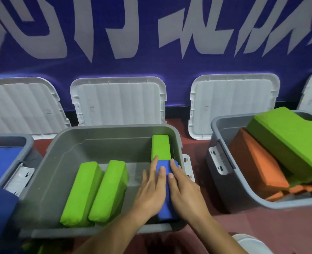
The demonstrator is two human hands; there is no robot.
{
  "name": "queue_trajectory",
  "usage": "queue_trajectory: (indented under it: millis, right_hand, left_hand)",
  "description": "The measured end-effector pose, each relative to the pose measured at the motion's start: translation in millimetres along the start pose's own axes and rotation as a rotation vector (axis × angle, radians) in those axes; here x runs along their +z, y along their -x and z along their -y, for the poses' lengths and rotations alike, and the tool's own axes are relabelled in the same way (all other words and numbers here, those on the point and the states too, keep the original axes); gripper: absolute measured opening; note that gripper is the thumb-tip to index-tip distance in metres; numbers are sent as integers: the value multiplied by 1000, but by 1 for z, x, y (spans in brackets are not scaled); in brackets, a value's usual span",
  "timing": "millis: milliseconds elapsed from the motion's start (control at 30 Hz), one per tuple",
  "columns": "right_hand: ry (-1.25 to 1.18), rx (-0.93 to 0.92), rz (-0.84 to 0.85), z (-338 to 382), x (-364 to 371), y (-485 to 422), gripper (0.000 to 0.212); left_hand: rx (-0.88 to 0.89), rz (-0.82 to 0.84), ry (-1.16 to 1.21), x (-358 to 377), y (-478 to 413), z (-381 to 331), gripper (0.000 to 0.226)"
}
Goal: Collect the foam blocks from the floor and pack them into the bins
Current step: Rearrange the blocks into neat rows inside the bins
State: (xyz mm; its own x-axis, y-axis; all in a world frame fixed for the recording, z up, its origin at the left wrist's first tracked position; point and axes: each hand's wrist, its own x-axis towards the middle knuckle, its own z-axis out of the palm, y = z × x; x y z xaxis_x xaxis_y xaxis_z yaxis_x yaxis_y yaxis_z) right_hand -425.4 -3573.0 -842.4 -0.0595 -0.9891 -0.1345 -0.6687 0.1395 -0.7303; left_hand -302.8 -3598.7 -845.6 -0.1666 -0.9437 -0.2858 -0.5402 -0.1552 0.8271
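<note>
Three green blocks (80, 193) (107, 189) (160, 146), one blue block (165, 164) share a bin (115, 128); left hand (151, 187), right hand (184, 191) press it, fingers (175, 167) straight.

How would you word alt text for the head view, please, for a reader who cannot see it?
A person's left hand and right hand press flat on a blue foam block at the right side of a grey bin holding three green blocks. The right bin is heaped with orange and green foam; pale lids lean against the wall behind.
</note>
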Motion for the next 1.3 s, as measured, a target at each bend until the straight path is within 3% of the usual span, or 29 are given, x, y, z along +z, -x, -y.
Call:
queue_trajectory:
  millis: [167,367,667,933,1167,1300]
  right_hand:
    - [-86,25,-51,6,-10,-4,52]
    - [-30,-8,-51,4,-3,-10,57]
    - [436,51,15,-3,3,-25,58]
    - [498,50,103,-4,10,-16,59]
    - [417,77,87,-8,-7,-13,59]
    - [413,45,86,-7,-3,-17,59]
  left_hand:
    - [36,5,-53,-6,-8,-6,56]
    - [27,-27,-13,-2,-13,8,55]
    - [58,-71,-56,6,-30,19,51]
    - [78,-73,-58,10,-24,33,50]
    - [90,-61,-153,9,-28,14,53]
    - [110,-73,-90,15,-30,9,53]
